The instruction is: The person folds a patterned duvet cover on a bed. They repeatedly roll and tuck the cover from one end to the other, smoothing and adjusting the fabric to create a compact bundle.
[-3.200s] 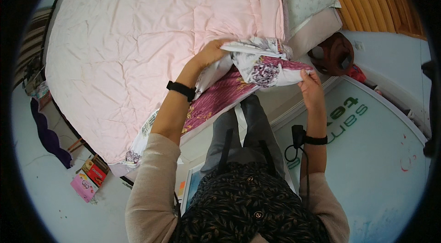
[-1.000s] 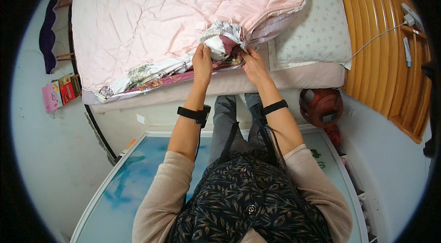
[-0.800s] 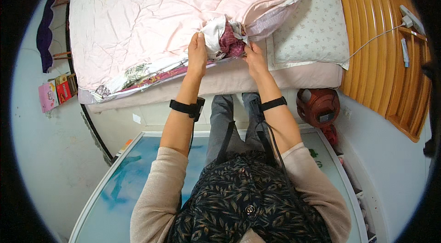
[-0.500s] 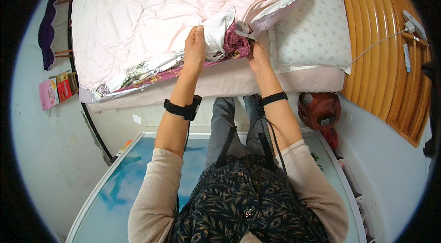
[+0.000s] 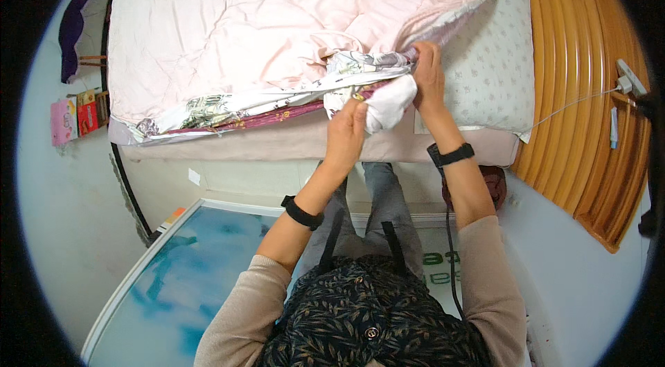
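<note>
Seen nearest, at six o'clock: a dark leaf-patterned apron point(image 5: 367, 304), with grey trousers point(image 5: 393, 211) below it. Toward eight o'clock, a blue-clouded glass panel point(image 5: 187, 270) in a white frame. Just off centre toward twelve o'clock, the left hand point(image 5: 346, 138), pinching a white-and-maroon fold between thumb and fingers; toward two o'clock, the right hand point(image 5: 429, 79), fingers curled over the same gathered cloth, thumb position unclear. Between the hands and along the near edge of the bed point(image 5: 291, 152) toward nine o'clock: the patterned cover point(image 5: 305, 95), bunched where held, flatter beyond, bordering a pink quilt point(image 5: 263, 13) at twelve o'clock. Step in hand, as judged: sorting the bunched end of the cover beside the quilt. Called for next, as judged: a firm hold on both sides and a spreading of folds to expose an edge. Farther out: a floral pillow point(image 5: 485, 83) at two o'clock, a slatted wooden headboard point(image 5: 571, 124) toward three, bright boxes point(image 5: 65, 121) at nine.
</note>
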### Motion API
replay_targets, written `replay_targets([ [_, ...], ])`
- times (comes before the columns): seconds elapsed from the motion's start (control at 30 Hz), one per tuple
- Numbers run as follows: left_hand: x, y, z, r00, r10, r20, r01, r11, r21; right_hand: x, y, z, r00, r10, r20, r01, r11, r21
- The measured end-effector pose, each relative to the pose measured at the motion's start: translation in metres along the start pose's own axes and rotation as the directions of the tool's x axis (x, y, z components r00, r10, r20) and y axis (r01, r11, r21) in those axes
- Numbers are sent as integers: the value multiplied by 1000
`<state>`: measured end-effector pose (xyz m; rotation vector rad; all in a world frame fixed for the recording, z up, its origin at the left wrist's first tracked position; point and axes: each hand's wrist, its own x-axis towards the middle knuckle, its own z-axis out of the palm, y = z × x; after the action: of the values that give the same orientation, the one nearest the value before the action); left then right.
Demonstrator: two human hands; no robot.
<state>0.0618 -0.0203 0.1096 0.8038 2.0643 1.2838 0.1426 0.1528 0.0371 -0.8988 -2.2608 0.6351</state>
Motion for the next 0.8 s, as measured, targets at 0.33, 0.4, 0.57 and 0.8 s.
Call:
replay_targets([
  [0.33,-52,-28,39,882,408,236,-447,883,143,33,26,9,291,344,893,-951,211,228],
  [0.4,-62,-36,52,863,407,298,-460,878,132,31,30,18,136,420,897,-991,60,123],
  [0.57,-77,-68,89,826,425,371,-494,862,111,14,11,25,650,53,758,-139,989,49],
  [0.8,-60,-97,44,724,512,462,-600,798,56,-19,-11,19,456,-199,868,477,878,-49],
])
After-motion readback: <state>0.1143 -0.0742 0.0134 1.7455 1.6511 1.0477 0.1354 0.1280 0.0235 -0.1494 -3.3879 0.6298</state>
